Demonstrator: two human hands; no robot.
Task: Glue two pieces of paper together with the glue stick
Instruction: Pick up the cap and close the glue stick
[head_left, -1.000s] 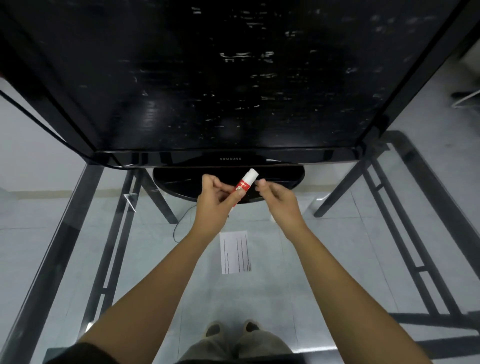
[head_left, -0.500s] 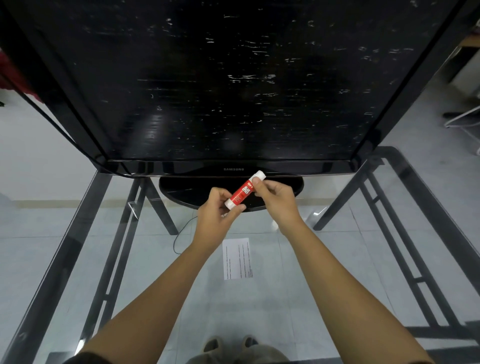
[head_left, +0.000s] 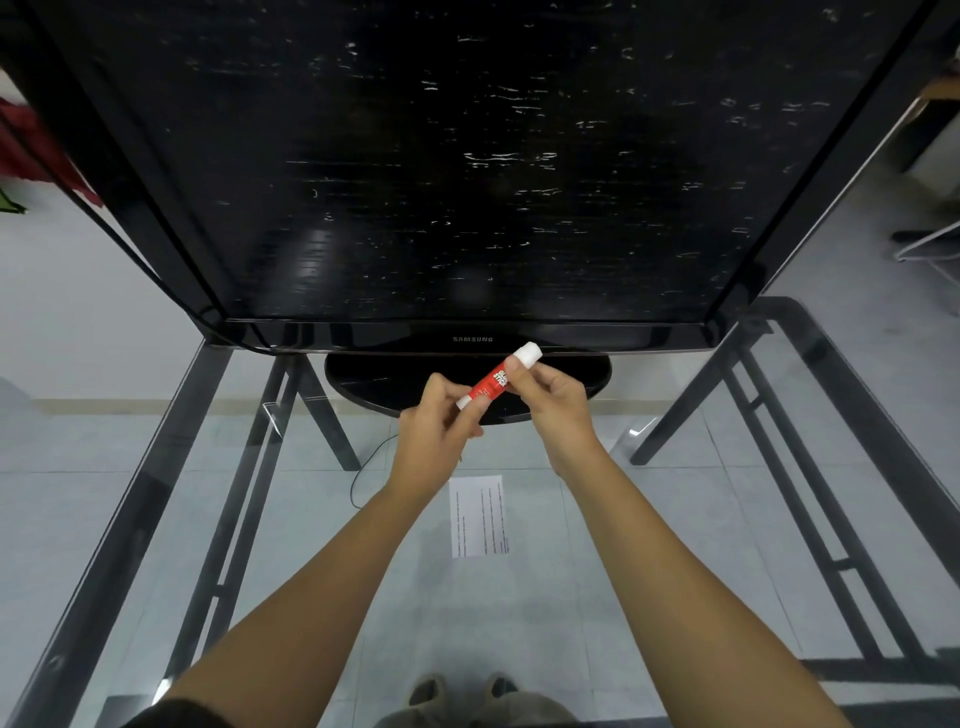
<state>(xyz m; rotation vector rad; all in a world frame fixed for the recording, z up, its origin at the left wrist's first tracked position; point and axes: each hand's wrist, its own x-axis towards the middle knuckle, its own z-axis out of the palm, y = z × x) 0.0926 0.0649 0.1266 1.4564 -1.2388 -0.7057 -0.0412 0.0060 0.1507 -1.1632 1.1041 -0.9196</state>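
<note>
A red glue stick (head_left: 493, 382) with white ends is held tilted above the glass table, its white cap pointing up and to the right. My left hand (head_left: 439, 428) pinches its lower end. My right hand (head_left: 553, 397) grips it near the capped upper end. A printed white paper (head_left: 478, 515) lies flat on the glass below and between my wrists. I see only this one sheet.
A large black Samsung television (head_left: 467, 182) stands on its oval base (head_left: 363, 376) at the far side of the glass table (head_left: 311, 571), close behind my hands. Dark metal table legs and a cable show through the glass. My feet are visible below.
My right hand has come onto the glue stick and taken hold near its cap. Both hands and the stick sit slightly lower in view, and the stick is tilted flatter.
</note>
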